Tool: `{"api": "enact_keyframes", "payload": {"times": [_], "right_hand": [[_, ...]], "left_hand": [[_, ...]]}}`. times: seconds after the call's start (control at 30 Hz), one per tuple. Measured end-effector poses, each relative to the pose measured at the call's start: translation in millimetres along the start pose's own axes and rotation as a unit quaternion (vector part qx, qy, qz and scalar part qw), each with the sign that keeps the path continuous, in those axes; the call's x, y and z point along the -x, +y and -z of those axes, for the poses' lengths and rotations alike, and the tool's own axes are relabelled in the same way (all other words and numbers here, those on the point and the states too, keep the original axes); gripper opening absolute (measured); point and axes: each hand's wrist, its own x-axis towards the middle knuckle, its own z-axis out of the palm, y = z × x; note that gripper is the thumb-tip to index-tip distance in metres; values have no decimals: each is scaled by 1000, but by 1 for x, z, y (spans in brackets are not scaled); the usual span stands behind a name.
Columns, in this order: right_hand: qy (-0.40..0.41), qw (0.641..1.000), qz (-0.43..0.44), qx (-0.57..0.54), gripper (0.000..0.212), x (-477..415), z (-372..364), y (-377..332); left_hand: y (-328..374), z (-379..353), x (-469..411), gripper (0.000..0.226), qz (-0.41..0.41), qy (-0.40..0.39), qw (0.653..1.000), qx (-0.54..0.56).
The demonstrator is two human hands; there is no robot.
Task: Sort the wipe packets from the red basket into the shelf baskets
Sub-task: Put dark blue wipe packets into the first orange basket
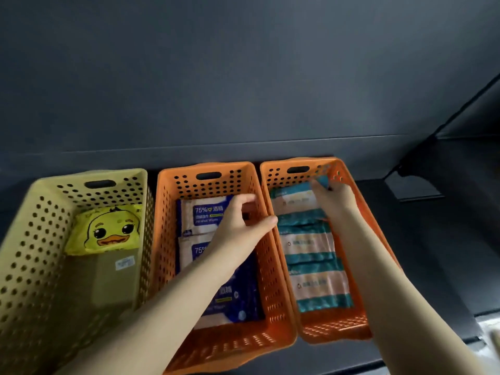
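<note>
Three perforated baskets stand side by side on a dark shelf. The yellow basket on the left holds one yellow duck-face wipe packet. The middle orange basket holds blue-and-white alcohol wipe packets. My left hand hovers over it by the right wall, fingers relaxed and holding nothing. The right orange basket holds several teal-and-white packets. My right hand is at its far end, pinching the top teal packet. The red basket is out of view.
The shelf's dark back wall rises behind the baskets. A dark shelf surface runs to the right of the baskets, with a slanted dark panel at the upper right. A pale blurred thing shows at the right edge.
</note>
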Motion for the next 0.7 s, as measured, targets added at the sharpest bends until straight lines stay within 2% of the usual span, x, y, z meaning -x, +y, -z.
{"api": "enact_keyframes", "payload": {"times": [0.1, 0.23, 0.4, 0.47, 0.53, 0.6, 0.7], "right_hand": [[-64, 997, -35, -31, 22, -2, -7, 8], [-65, 996, -39, -41, 26, -4, -12, 10], [-26, 996, 39, 74, 44, 0, -18, 15], [17, 985, 88, 148, 51, 1, -17, 15], [40, 966, 147, 208, 50, 3, -18, 15], [23, 953, 173, 249, 45, 3, -23, 16], [-37, 954, 171, 243, 38, 2, -34, 20]], "left_hand": [[-3, 2, -5, 46, 19, -13, 999, 22], [-3, 2, -7, 49, 34, -16, 999, 22], [-2, 2, -7, 50, 34, -15, 999, 11], [-1, 2, -6, 50, 32, -17, 999, 12], [-1, 2, -6, 49, 30, -19, 999, 13], [-2, 2, -6, 49, 28, -21, 999, 13], [-3, 3, -7, 50, 24, -24, 999, 11]]}}
